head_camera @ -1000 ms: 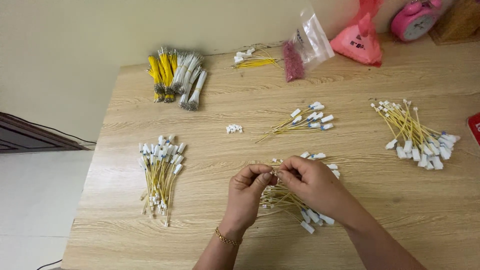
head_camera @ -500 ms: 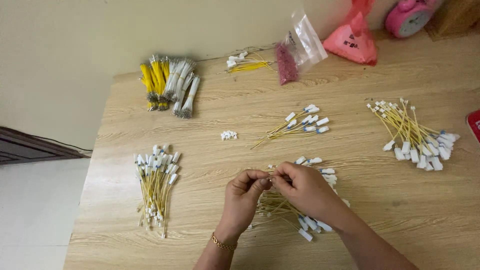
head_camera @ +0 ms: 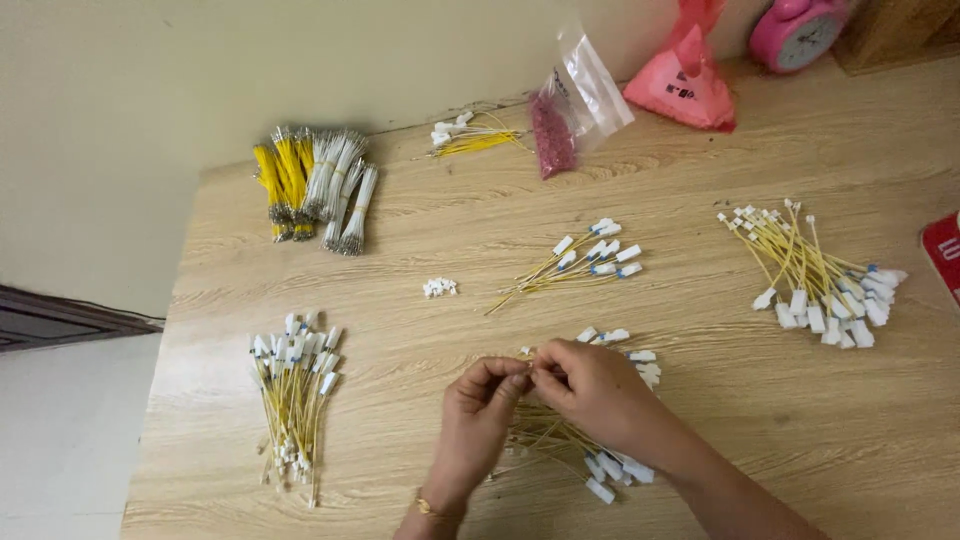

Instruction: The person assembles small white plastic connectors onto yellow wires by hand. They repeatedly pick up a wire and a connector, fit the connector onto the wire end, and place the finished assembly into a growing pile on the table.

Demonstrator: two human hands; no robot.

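Above a pile of yellow wires point(head_camera: 560, 445), left hand point(head_camera: 478, 415) and right hand point(head_camera: 590, 390) pinch together fingertip to fingertip, apparently on one small wire end.

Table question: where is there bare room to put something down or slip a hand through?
Bare wood on the table lies right of the right hand, below the right-side wire bundle. Another patch sits between the left wire bundle and the left hand. It is crowded under both hands, over the near pile of wires.
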